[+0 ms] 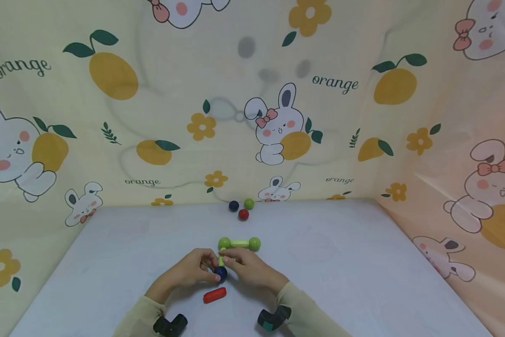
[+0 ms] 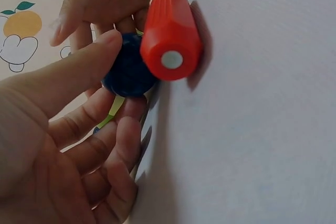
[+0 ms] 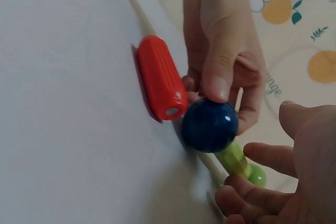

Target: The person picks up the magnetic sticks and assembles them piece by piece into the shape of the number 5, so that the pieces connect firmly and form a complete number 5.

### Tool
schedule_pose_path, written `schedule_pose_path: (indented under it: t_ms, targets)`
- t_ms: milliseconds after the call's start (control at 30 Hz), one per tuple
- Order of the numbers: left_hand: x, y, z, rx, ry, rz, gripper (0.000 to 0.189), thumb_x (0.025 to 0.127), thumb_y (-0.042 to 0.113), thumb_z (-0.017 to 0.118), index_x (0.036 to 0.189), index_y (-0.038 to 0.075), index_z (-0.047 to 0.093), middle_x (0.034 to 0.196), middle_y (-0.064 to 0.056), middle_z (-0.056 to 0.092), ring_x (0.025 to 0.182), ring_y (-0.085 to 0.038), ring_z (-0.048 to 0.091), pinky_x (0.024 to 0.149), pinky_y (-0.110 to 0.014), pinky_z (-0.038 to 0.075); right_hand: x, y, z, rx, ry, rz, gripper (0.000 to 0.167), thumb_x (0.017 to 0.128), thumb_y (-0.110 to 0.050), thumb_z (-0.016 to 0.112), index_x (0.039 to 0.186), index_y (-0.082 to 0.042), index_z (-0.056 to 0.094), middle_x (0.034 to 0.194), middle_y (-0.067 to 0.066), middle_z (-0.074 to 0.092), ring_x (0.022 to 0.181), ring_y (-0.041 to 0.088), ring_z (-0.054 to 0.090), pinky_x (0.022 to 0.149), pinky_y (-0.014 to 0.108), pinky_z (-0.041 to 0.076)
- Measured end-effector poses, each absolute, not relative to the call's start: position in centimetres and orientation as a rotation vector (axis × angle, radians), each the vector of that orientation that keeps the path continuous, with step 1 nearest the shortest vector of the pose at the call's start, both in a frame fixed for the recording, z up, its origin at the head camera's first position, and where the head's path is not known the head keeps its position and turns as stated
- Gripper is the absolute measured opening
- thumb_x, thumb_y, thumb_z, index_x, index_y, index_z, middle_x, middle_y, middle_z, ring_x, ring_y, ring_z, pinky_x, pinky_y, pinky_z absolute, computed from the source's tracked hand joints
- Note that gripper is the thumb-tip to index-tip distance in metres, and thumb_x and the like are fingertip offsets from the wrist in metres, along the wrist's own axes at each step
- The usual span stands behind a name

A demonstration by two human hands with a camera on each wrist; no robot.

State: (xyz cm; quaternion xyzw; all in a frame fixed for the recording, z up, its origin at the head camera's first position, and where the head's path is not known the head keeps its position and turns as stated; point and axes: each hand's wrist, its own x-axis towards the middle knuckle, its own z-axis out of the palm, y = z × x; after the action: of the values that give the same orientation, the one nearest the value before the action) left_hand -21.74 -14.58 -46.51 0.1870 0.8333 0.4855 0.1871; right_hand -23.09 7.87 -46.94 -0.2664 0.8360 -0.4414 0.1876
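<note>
My left hand (image 1: 193, 267) grips a dark blue ball (image 3: 210, 124) between thumb and fingers, low over the white table. A short light green rod (image 3: 233, 160) runs from the ball toward a green ball (image 1: 224, 243) behind it. The fingertips of my right hand (image 1: 250, 267) pinch this rod from its two sides. Another light green rod (image 1: 240, 243) links that green ball to a second green ball (image 1: 255, 244). Lying just in front of the hands is a red ribbed rod (image 1: 214, 295), with a round silvery spot on its end face.
At the back of the table (image 1: 341, 243) sit a dark blue ball (image 1: 233, 206), a green ball (image 1: 248, 203) and a red ball (image 1: 243, 215). A printed cloth (image 1: 235, 154) with rabbits and oranges hangs behind. Dark devices (image 1: 274, 318) are strapped on both wrists.
</note>
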Motion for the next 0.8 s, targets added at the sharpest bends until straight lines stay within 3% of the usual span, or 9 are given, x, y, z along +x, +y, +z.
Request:
schedule_pose_path:
  t_ms: [233, 467, 633, 800]
  targets:
    - [-21.7, -14.4, -46.5, 0.452, 2.357, 1.349, 0.026, 0.082, 0.011, 0.082, 0.099, 0.003, 0.063, 0.093, -0.004, 0.066, 0.080, -0.015, 0.057, 0.070, -0.024, 0.049, -24.2, 9.7, -46.2, -0.666, 2.468, -1.320, 0.042, 0.106, -0.041, 0.049, 0.139, -0.017, 0.060, 0.134, 0.006, 0.062, 0.111, 0.018, 0.060, 0.096, 0.042, 0.051]
    - [-21.5, -14.1, -46.5, 0.398, 2.382, 1.320, 0.027, 0.082, 0.012, 0.083, 0.100, 0.005, 0.064, 0.093, -0.004, 0.066, 0.082, -0.017, 0.057, 0.073, -0.028, 0.049, -26.1, 12.8, -45.9, -0.498, 2.709, -1.354, 0.032, 0.102, -0.019, 0.060, 0.134, -0.016, 0.063, 0.135, 0.013, 0.061, 0.104, 0.021, 0.060, 0.083, 0.035, 0.051]
    - [-21.4, -14.0, -46.6, 0.387, 2.387, 1.312, 0.027, 0.082, 0.012, 0.083, 0.100, 0.006, 0.064, 0.092, -0.004, 0.066, 0.081, -0.017, 0.057, 0.073, -0.028, 0.048, -27.1, 14.0, -46.7, -0.408, 2.645, -1.291, 0.036, 0.099, -0.012, 0.063, 0.135, -0.015, 0.063, 0.136, 0.012, 0.062, 0.105, 0.020, 0.059, 0.087, 0.036, 0.051]
    - [-21.4, -14.0, -46.5, 0.389, 2.399, 1.302, 0.027, 0.082, 0.013, 0.083, 0.099, 0.006, 0.063, 0.092, -0.004, 0.066, 0.081, -0.017, 0.057, 0.072, -0.028, 0.048, -27.7, 14.5, -47.7, -0.500, 2.560, -1.316, 0.034, 0.098, -0.009, 0.062, 0.132, -0.008, 0.065, 0.125, 0.010, 0.068, 0.098, 0.017, 0.057, 0.085, 0.030, 0.048]
